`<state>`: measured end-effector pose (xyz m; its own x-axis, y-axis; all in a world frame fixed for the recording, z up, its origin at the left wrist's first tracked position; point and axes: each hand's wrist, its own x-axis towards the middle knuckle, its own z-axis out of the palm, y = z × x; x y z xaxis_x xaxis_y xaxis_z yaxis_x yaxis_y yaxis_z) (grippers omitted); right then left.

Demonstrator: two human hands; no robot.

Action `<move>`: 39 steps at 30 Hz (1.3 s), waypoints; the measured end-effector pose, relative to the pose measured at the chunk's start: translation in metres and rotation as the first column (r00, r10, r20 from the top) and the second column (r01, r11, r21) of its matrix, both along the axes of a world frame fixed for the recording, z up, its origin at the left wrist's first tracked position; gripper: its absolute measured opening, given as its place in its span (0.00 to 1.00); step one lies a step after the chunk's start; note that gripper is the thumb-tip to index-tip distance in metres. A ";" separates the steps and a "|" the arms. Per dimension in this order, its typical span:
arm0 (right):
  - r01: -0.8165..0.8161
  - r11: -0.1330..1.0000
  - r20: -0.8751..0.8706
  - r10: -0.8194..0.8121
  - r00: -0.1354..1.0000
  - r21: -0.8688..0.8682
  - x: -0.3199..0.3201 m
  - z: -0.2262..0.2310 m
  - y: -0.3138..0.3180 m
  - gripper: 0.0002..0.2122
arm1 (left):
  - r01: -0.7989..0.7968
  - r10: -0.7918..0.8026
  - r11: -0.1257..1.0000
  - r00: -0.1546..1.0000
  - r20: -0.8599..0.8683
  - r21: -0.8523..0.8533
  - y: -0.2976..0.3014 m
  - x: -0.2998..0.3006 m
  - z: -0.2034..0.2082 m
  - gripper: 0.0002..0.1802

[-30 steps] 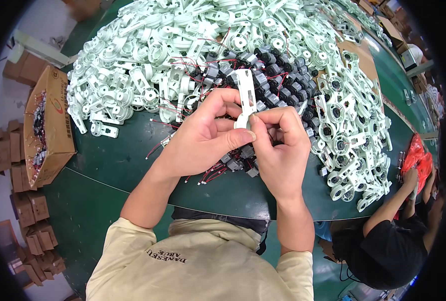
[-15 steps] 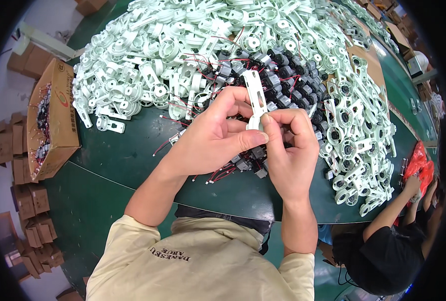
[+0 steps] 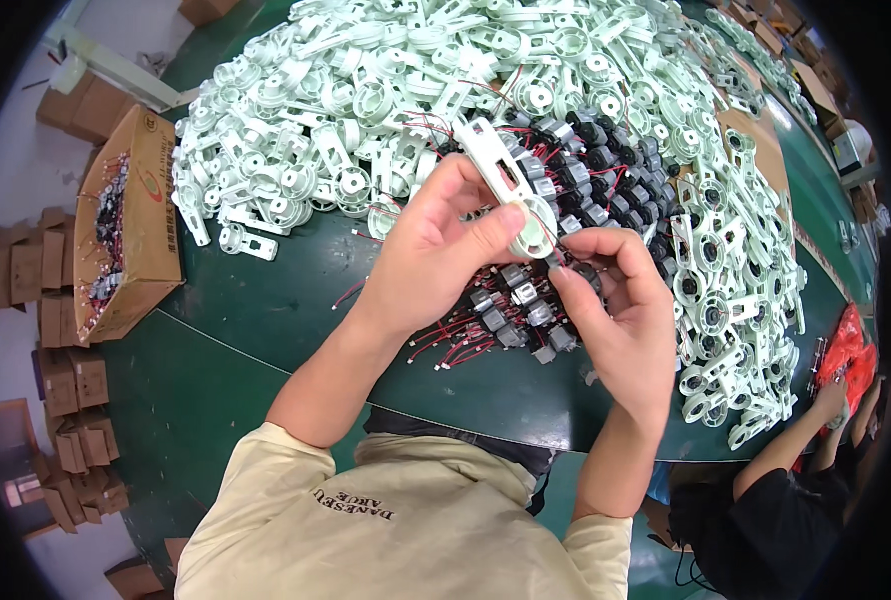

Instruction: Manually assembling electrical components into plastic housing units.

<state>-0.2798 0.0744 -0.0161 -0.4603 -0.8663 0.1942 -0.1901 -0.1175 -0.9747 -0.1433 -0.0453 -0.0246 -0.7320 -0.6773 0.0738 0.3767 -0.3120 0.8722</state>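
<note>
My left hand (image 3: 445,235) grips a pale green plastic housing (image 3: 505,175), a flat slotted handle with a rounded ring end. Its thumb presses on the ring end, and the slotted end points up and away from me. Close to that ring, my right hand (image 3: 620,305) pinches thin dark and red wires (image 3: 561,258) between thumb and forefinger; whatever else its curled fingers cover is hidden. Beneath both hands lies a heap of small grey and black motors (image 3: 525,300) with red wires trailing toward me.
A large pile of pale green housings (image 3: 295,150) covers the table's far side. More housings with black centres (image 3: 710,310) lie at right. An open carton (image 3: 145,230) of wired motors stands at left. Beyond the right edge, a co-worker's hand (image 3: 830,400) touches a red bag (image 3: 847,350).
The housing has turned from nearly upright, its ring end now tilted right and facing up. My right hand has slid off it, down and right, to the wires. The whole view has shifted slightly.
</note>
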 end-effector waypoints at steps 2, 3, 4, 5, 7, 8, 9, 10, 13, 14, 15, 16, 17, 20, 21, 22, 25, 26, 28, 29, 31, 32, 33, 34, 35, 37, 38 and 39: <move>-0.001 0.996 0.048 -0.003 0.999 0.089 -0.002 0.003 0.003 0.12 | -0.015 0.015 1.000 1.000 0.000 -0.017 -0.003 0.002 0.003 0.14; -0.003 0.996 0.048 -0.001 0.999 0.087 -0.001 0.003 0.003 0.12 | -0.031 0.031 0.999 0.999 -0.010 -0.028 -0.003 0.002 0.002 0.14; 0.034 0.995 0.017 -0.036 0.999 0.096 0.000 0.002 0.002 0.12 | -0.046 0.045 0.998 0.999 -0.020 -0.037 -0.003 0.002 0.002 0.14; 0.072 0.992 -0.014 -0.071 0.997 0.103 0.000 0.002 0.002 0.12 | -0.046 0.045 0.998 0.999 -0.021 -0.038 -0.004 0.002 0.001 0.14; 0.115 0.990 -0.221 -0.095 0.971 0.078 -0.003 0.003 0.001 0.12 | -0.069 0.065 0.993 0.997 -0.042 -0.093 -0.004 0.003 -0.001 0.16; 0.152 0.987 -0.418 -0.120 0.900 0.044 -0.005 0.003 0.001 0.12 | -0.068 0.064 0.993 0.997 -0.042 -0.093 -0.004 0.002 0.000 0.16; 0.153 0.987 -0.418 -0.120 0.900 0.044 -0.006 0.005 0.001 0.12 | -0.102 0.097 0.983 0.994 -0.042 -0.152 -0.003 0.000 0.001 0.18; 0.139 0.990 -0.410 -0.123 0.904 0.010 -0.007 0.007 0.001 0.12 | -0.136 0.129 0.968 0.991 -0.044 -0.211 -0.002 -0.001 0.002 0.20; 0.101 0.994 -0.315 -0.106 0.943 -0.034 -0.007 0.009 0.003 0.13 | -0.003 0.006 0.992 1.000 0.022 -0.124 0.002 -0.001 0.005 0.24; 0.074 0.996 -0.224 -0.082 0.971 -0.047 -0.007 0.010 0.004 0.13 | 0.017 -0.015 0.991 1.000 0.011 -0.133 0.003 -0.002 0.002 0.24; 0.077 0.996 -0.224 -0.085 0.971 -0.045 -0.006 0.010 0.004 0.13 | 0.071 -0.066 0.990 0.997 0.043 -0.123 0.004 -0.001 0.001 0.22; 0.050 0.997 -0.149 -0.058 0.987 -0.052 -0.004 0.010 0.004 0.12 | 0.126 -0.118 0.986 0.990 0.074 -0.112 0.004 0.000 0.000 0.21; 0.024 0.998 -0.074 -0.029 0.997 -0.061 -0.003 0.009 0.004 0.12 | 0.107 -0.100 0.988 0.993 0.070 -0.108 0.006 -0.002 -0.001 0.19; -0.014 0.998 0.133 0.022 0.991 -0.059 0.001 0.010 0.003 0.11 | 0.097 -0.087 0.984 0.993 0.077 -0.147 0.006 -0.001 -0.004 0.19; -0.013 0.998 0.132 0.020 0.991 -0.058 0.001 0.009 0.003 0.11 | 0.099 -0.088 0.984 0.993 0.077 -0.146 0.006 -0.001 -0.004 0.19; -0.014 0.998 0.170 0.025 0.985 -0.062 0.002 0.006 0.003 0.11 | 0.101 -0.092 0.985 0.994 0.066 -0.141 0.006 -0.002 -0.003 0.19; -0.008 0.997 0.188 0.022 0.982 -0.075 0.004 0.003 0.001 0.11 | 0.090 -0.084 0.983 0.995 0.046 -0.159 0.006 -0.003 -0.003 0.18; 0.002 0.996 0.169 0.012 0.986 -0.085 0.004 0.002 0.000 0.11 | 0.079 -0.074 0.980 0.997 0.037 -0.183 0.007 -0.003 -0.003 0.18; 0.011 0.996 0.158 0.003 0.987 -0.091 0.005 0.000 0.000 0.11 | 0.083 -0.077 0.981 0.996 0.044 -0.177 0.007 -0.003 -0.004 0.17; 0.020 0.995 0.147 -0.006 0.989 -0.097 0.005 -0.001 0.000 0.11 | 0.088 -0.080 0.981 0.995 0.052 -0.174 0.007 -0.003 -0.004 0.17; 0.023 0.995 0.160 -0.006 0.987 -0.102 0.006 -0.002 -0.002 0.11 | 0.082 -0.068 0.974 0.995 0.072 -0.210 0.007 -0.002 -0.003 0.17; 0.029 0.994 0.172 -0.010 0.985 -0.108 0.007 -0.002 -0.002 0.10 | 0.079 -0.058 0.966 0.994 0.091 -0.248 0.007 -0.001 -0.003 0.17; 0.025 0.994 0.172 -0.006 0.985 -0.107 0.007 -0.002 -0.003 0.10 | 0.076 -0.054 0.966 0.994 0.092 -0.247 0.007 -0.001 -0.003 0.17; 0.021 0.993 0.213 0.003 0.977 -0.112 0.008 -0.002 -0.004 0.10 | 0.065 -0.047 0.964 0.996 0.075 -0.260 0.008 -0.001 -0.004 0.17; 0.018 0.993 0.254 0.012 0.967 -0.117 0.009 -0.002 -0.004 0.10 | 0.053 -0.038 0.961 0.998 0.059 -0.272 0.009 -0.001 -0.004 0.17; 0.008 0.999 0.089 -0.004 0.996 -0.050 0.002 -0.002 0.000 0.12 | 0.043 -0.028 0.964 0.998 0.060 -0.261 0.013 -0.002 -0.003 0.17; 0.032 0.999 -0.056 -0.033 0.998 -0.020 -0.003 -0.007 0.002 0.14 | 0.062 -0.046 0.980 0.995 0.086 -0.191 0.014 -0.002 0.002 0.15; 0.031 0.999 -0.052 -0.032 0.998 -0.022 0.000 -0.007 0.000 0.14 | 0.078 -0.065 0.990 0.991 0.113 -0.120 0.013 -0.002 0.004 0.14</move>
